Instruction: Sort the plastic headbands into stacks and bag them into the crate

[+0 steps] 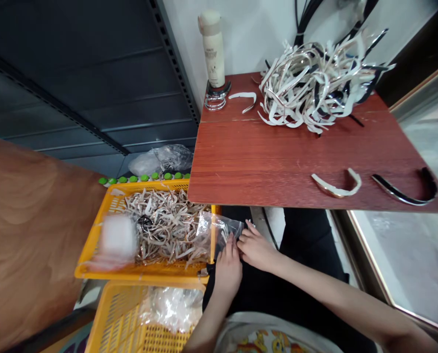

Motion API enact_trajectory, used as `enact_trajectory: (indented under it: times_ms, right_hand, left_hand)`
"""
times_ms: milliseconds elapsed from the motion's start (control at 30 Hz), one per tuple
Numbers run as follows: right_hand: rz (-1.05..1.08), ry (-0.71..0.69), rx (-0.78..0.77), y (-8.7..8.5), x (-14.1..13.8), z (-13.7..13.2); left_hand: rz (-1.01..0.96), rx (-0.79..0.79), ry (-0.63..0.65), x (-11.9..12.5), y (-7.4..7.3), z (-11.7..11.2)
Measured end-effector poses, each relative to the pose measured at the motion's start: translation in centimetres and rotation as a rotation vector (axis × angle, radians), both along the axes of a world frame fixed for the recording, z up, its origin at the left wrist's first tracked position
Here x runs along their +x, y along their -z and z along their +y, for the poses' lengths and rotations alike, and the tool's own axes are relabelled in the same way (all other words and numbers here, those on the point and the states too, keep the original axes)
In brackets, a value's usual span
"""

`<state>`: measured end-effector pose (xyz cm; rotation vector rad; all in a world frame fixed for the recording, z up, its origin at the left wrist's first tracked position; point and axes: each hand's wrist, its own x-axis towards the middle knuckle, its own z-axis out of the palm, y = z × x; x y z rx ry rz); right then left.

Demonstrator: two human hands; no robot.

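Over my black-clad lap, just below the table edge, lies a small clear plastic bag (pixel 237 224) with a few thin, shiny strips inside. My left hand (pixel 229 267) has its fingers closed at the bag's near edge. From the right, my right hand (pixel 257 249) pinches the same bag close to the left fingertips. The bag's far end reaches over the rim of a yellow basket (pixel 88 233), which is full of curved white and metallic strips (pixel 170 230). A blurred white block (pixel 117 234) is at that basket's left side.
On the red-brown table (pixel 241 162) are a pile of curved strips (pixel 314 88), a pale bottle (pixel 213 51), a white curved piece (pixel 338 189) and a black curved piece (pixel 406 193). A second yellow basket (pixel 121 318) holds clear plastic bags (pixel 174 306). Dark shelving (pixel 75 63) stands left.
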<state>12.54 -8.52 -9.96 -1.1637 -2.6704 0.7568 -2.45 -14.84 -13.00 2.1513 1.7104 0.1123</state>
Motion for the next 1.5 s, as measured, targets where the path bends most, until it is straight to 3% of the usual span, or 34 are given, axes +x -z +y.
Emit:
enact_trajectory:
  times_ms: [100, 167, 233, 300, 367, 400, 567, 633, 733, 867, 967, 1033, 1133, 1233, 1300, 1367, 1500]
  right_hand:
    - [0.183, 0.151, 0.010, 1.2, 1.0, -0.7]
    - [0.331, 0.420, -0.064, 2.3, 2.2, -1.0]
    - [0.472, 0.751, -0.325, 3.5, 3.2, -0.8]
    - [0.570, 0.910, -0.694, 4.6, 3.6, -0.3]
    - [0.629, 0.885, -0.953, 5.3, 3.4, 0.3]
    - [0.652, 0.863, -0.997, 5.4, 3.0, 0.6]
    - [0.751, 0.879, -0.997, 4.6, 0.5, 0.2]
    - [0.749, 0.887, -0.932, 3.9, -0.3, -0.8]
    - [0.625, 0.857, -0.698, 2.7, -1.0, -2.5]
    - [0.400, 0.620, -0.416, 1.5, -1.5, -4.0]
    - [0.418, 0.656, -0.312, 0.6, -1.4, -4.1]
    - [0.531, 0.661, -0.408, -0.3, -1.1, -3.9]
    - [0.726, 0.598, -0.683, -1.8, -0.7, -3.7]
    - [0.862, 0.699, -0.915, -2.7, -1.0, -3.6]
    - [0.877, 0.687, -1.080, -3.0, -1.6, -3.6]
    - [0.826, 0.556, -1.164, -3.5, -2.4, -3.8]
    - [0.702, 0.164, -1.049, -4.8, -3.6, -4.2]
  left_hand:
    - [0.005, -0.002, 0.001, -0.1, 0.5, 0.3]
    - [0.001, -0.012, -0.002, -0.2, 0.6, 0.4]
    - [-0.012, -0.029, -0.003, -0.3, 0.6, 0.5]
    - [-0.031, -0.048, 0.000, -0.3, 0.4, 0.6]
    - [-0.057, -0.073, 0.006, -0.3, 0.2, 0.7]
    - [-0.071, -0.087, 0.009, -0.4, 0.0, 0.8]
    - [-0.150, -0.159, -0.006, -1.2, -0.9, 0.9]
    - [-0.172, -0.177, -0.030, -1.4, -1.5, 0.8]
    - [-0.278, -0.219, -0.091, -1.3, -2.7, 0.5]
    - [-0.423, -0.221, -0.191, -0.9, -4.1, 0.5]
    - [-0.436, -0.184, -0.216, -1.3, -5.3, 0.8]
    - [-0.435, -0.164, -0.204, -1.8, -6.7, 0.8]
    - [-0.416, -0.175, -0.106, -2.1, -9.3, -0.1]
    - [-0.300, -0.141, -0.101, -1.4, -11.0, -1.4]
    - [-0.227, -0.055, -0.185, -0.9, -10.6, -2.2]
    - [-0.241, 0.009, -0.304, -1.1, -9.3, -3.1]
    - [-0.371, -0.026, -0.609, -5.3, -7.2, -6.1]
